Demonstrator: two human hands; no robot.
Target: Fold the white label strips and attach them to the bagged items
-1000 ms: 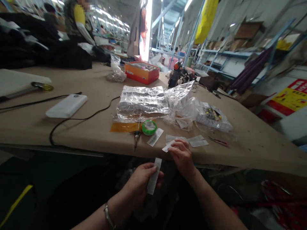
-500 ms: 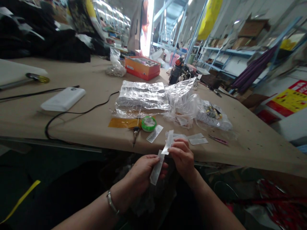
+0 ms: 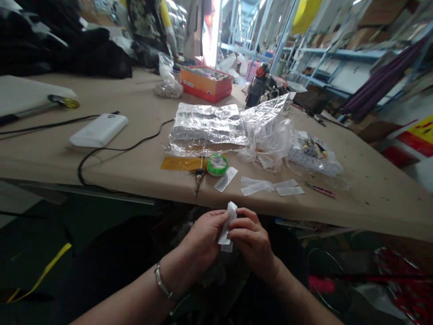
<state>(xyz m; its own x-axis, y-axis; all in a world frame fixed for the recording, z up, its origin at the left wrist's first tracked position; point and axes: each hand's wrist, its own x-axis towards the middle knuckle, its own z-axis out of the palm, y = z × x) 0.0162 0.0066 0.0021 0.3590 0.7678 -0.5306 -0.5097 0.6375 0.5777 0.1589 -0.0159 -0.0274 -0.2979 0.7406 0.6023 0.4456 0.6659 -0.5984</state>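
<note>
Both hands meet just below the near edge of the brown table [image 3: 101, 167]. The left hand [image 3: 203, 239] and the right hand [image 3: 252, 241] pinch small white paper labels [image 3: 228, 223] together between closed fingers. More flat white labels [image 3: 270, 186] lie near the table's near edge, not picked up yet

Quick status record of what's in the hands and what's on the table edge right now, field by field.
left hand: pinches white label strips, below the table edge
right hand: grips the same strips from the other side
table: brown top
loose labels: flat near the edge
green tape roll: beside an awl
foil bags: mid-table
power bank: white, cabled, at left
</note>
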